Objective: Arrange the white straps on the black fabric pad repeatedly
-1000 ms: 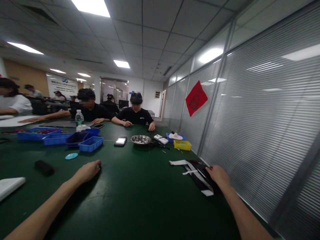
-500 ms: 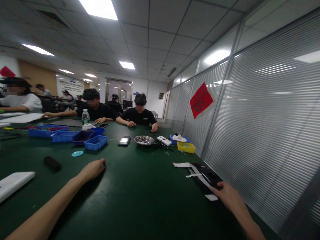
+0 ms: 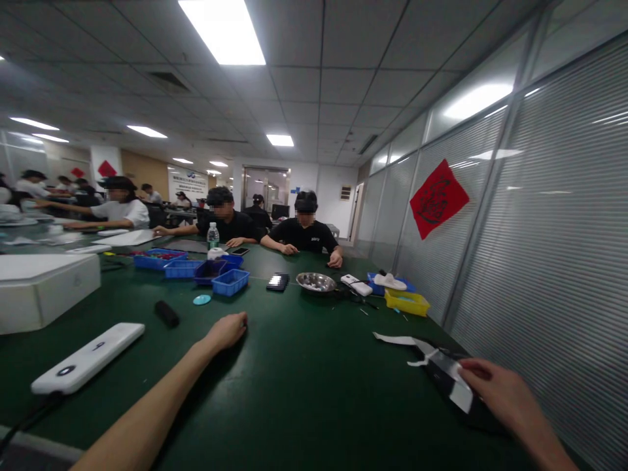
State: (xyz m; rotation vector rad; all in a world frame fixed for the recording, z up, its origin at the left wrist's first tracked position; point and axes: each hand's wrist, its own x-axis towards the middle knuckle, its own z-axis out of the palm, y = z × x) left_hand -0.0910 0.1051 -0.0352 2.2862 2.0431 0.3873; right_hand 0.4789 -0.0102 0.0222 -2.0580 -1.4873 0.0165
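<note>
On the green table my left hand (image 3: 228, 331) rests with its fingers curled together; its fingertips face away and I cannot make out anything in them. Off to the right, my right hand (image 3: 495, 386) pinches, thumb against fingers, the near end of a white strip (image 3: 461, 391) with a translucent part. Beneath it lies a flat black piece (image 3: 439, 378), partly hidden by the strip and the hand. A long white tail (image 3: 397, 338) stretches from it toward the far side.
Left of my arm lie a white power bank (image 3: 91, 358) with a cable, a black block (image 3: 167, 314) and a white box (image 3: 46, 294). Farther off are blue trays (image 3: 230, 282), a metal bowl (image 3: 316, 282) and a yellow tray (image 3: 407, 302). Co-workers sit opposite; a glass partition (image 3: 540, 261) borders the right.
The view has turned left, so things appear farther right and the whole power bank shows. My right hand has shifted the white strip on the black piece. My left hand keeps its place.
</note>
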